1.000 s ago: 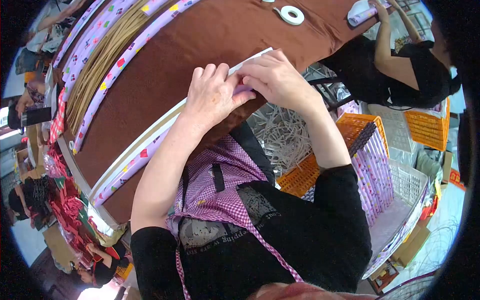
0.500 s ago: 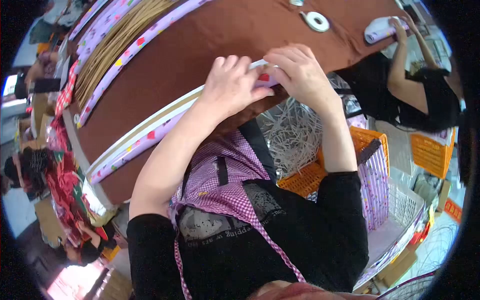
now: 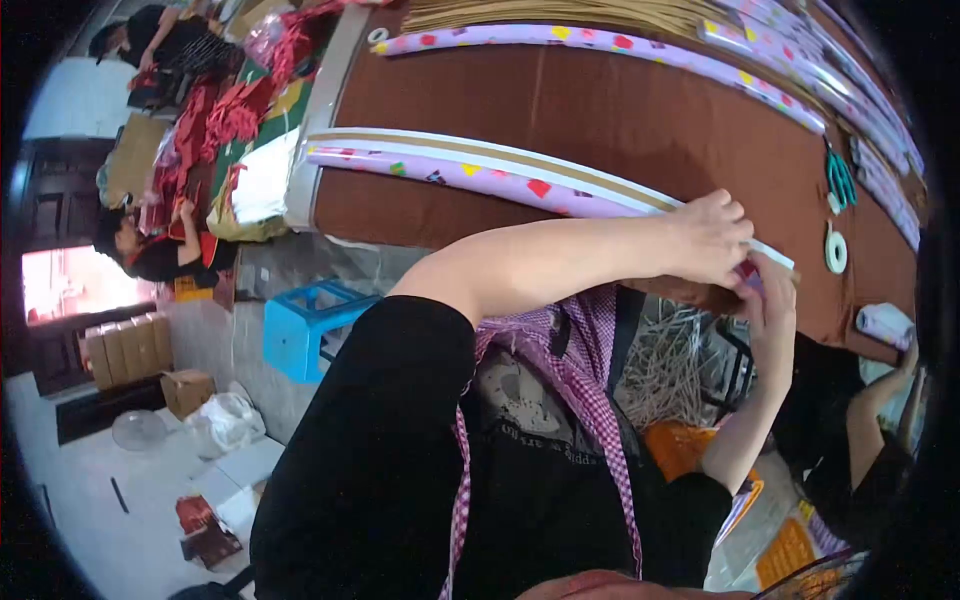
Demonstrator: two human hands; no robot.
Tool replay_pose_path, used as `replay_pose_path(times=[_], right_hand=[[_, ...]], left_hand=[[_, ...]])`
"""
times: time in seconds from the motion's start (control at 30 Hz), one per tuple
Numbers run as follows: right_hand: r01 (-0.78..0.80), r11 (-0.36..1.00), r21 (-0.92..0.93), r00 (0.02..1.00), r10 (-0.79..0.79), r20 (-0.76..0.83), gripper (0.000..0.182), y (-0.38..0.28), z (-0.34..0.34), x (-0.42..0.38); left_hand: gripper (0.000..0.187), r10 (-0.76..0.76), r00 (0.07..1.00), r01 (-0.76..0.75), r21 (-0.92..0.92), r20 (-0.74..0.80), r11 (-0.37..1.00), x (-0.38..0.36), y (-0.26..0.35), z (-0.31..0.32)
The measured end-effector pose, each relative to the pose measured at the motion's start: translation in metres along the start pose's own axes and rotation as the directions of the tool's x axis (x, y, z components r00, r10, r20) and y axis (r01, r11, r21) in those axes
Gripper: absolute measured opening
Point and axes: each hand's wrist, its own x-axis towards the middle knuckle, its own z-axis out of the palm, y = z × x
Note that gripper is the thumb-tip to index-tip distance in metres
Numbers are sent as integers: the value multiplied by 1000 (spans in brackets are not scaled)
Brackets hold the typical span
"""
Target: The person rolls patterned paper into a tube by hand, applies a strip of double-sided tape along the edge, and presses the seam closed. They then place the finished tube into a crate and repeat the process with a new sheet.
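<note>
A long purple patterned roll (image 3: pixel 480 180), printed with coloured shapes, lies along the near edge of the brown-covered table. White and tan bands (image 3: pixel 540 166) run along its far side. Near its right end, my left hand (image 3: pixel 712 238) is closed on it with the fingers curled. My right hand (image 3: pixel 772 295) pinches the same end, just beside the left. Between the hands a bit of patterned sheet and a white edge show; the fingertips are partly hidden.
A similar patterned roll (image 3: pixel 600 40) lies farther back beside brown strips (image 3: pixel 560 14). Green-handled scissors (image 3: pixel 838 180) and a white tape roll (image 3: pixel 835 248) lie at right. A blue stool (image 3: pixel 315 325) stands left below the table. At the right edge, a co-worker's arm (image 3: pixel 870 410) reaches a roll.
The view has turned toward the left, bringing the stool and floor into sight. My hands have drawn closer together at the roll's right end.
</note>
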Motion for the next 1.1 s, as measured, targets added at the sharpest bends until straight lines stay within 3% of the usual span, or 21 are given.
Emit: replay_pose_path(times=[0.07, 0.13, 0.27, 0.33, 0.4, 0.57, 0.63, 0.7, 0.73, 0.77, 0.83, 0.87, 1.0, 1.1], right_hand=[[25, 1000, 15, 999, -25, -24, 38, 11, 6, -8], [-151, 965, 213, 989, 148, 31, 46, 22, 9, -16], [-25, 1000, 15, 998, 26, -56, 51, 22, 17, -16], [-6, 1000, 25, 993, 9, -114, 50, 24, 27, -13], [26, 985, -170, 987, -53, -153, 48, 45, 35, -11], [19, 989, -144, 969, -54, -242, 34, 42, 42, -8], [24, 985, -170, 968, -66, -244, 33, 36, 41, -8], [52, 978, -204, 966, -102, -240, 30, 41, 41, -9], [58, 970, -235, 966, -114, -233, 28, 48, 42, -8], [14, 975, -220, 967, -69, -247, 24, 38, 41, -9], [74, 971, -228, 956, -134, -262, 24, 25, 39, -6], [49, 973, -225, 960, -108, -260, 25, 16, 37, -5], [29, 965, -262, 967, -93, -237, 32, 11, 35, -5], [3, 959, -283, 969, -73, -235, 34, 12, 36, -7]], left_hand=[[59, 32, 999, -31, -18, 32, 999, 0, 2, -4], [59, 52, 998, -53, -18, -30, 998, -3, 1, -1], [59, 45, 999, -46, -18, -30, 999, -3, 3, 0], [60, 26, 1000, -27, -68, -11, 997, -2, 1, -1], [68, 5, 1000, -5, -27, 18, 1000, 1, 0, 15], [64, -49, 998, 50, 5, -46, 999, -15, -2, 10], [62, -31, 996, 32, 9, -88, 999, -33, -7, -8], [53, -70, 997, 71, 29, -32, 997, -63, -17, -39], [44, -98, 993, 95, -51, -71, 994, -79, -24, -54], [37, -186, 981, 188, -46, 50, 981, -90, -23, -85], [36, -240, 971, 240, -50, 16, 969, -131, -39, -114], [36, -167, 979, 175, 56, -120, 983, -155, -51, -111], [35, -270, 963, 270, 68, -9, 961, -199, -59, -164], [36, -280, 960, 279, 16, 4, 960, -202, -57, -160]])
